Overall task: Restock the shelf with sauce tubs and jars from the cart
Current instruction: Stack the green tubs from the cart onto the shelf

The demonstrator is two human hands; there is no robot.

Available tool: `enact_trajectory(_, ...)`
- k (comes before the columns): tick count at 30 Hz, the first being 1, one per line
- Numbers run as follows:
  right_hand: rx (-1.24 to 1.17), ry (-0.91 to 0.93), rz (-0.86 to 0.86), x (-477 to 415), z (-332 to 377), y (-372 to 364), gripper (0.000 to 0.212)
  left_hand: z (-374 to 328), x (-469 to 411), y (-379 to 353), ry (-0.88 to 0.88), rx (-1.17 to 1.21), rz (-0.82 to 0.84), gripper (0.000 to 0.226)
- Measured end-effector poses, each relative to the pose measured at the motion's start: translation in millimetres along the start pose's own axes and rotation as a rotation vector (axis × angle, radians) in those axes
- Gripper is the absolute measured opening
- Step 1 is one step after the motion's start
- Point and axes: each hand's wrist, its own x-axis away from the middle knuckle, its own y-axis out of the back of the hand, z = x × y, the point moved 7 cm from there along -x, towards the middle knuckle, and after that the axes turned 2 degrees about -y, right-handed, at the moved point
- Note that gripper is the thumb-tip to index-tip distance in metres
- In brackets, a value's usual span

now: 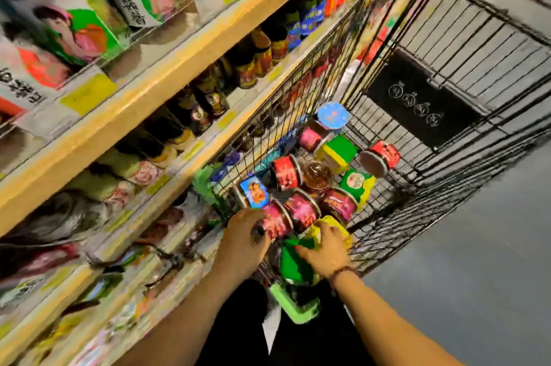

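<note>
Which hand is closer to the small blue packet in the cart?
Left. The left hand lies just beside the blue packet; the right hand is farther off, on a yellow-green tub.

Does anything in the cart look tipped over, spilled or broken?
No spill or breakage shows. The load in the cart is jumbled: one red jar lies on its side near the right wall, a second red jar mid-cart. The left hand grips a third red jar; the right hand holds a green tub.

Black wire cart [465,46], red-labelled jars [284,172], green-and-yellow tubs [338,151], blue lid [333,115], yellow shelf edges [167,73]
</note>
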Motion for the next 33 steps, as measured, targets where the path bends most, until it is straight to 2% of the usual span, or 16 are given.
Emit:
enact_trajectory(5, -0.110, -0.096, 0.193, -28.5, -3.1, -20.5, 0.085, 1.3, 8.9, -2.4, 0.102, 0.078, -0.091, 0.035)
enact_trajectory(10, -0.092, -0.156, 0.331, -43.8, -8.4, -40.6, 0.089, 19.7, 19.0, -5.0, 0.220, 0.077, -0.159, 0.034)
enact_trajectory(12, -0.116, -0.186, 0.368, -47.0, -12.9, -48.6, 0.084, 22.1, 19.0, -4.2, 0.229, 0.065, -0.181, 0.033)
enact_trajectory(19, -0.045, -0.226, 0.294, -53.3, -18.4, -55.9, 0.078, 29.4, 25.0, -3.5, 0.215, 0.085, -0.236, 0.036)
enact_trajectory(24, -0.139, -0.272, 0.303, -52.7, -20.6, -48.0, 0.061, 30.2, 27.5, -2.9, 0.200, 0.143, -0.236, 0.034)
enact_trajectory(28, -0.230, -0.094, 0.222, -43.4, -5.6, -25.0, 0.063, 26.4, 28.1, 0.6, 0.184, 0.164, -0.215, 0.032)
enact_trajectory(33, -0.349, 0.392, 0.104, -9.0, 44.4, 30.4, 0.066, 20.2, 25.3, 16.3, 0.294, 0.309, -0.229, 0.026)
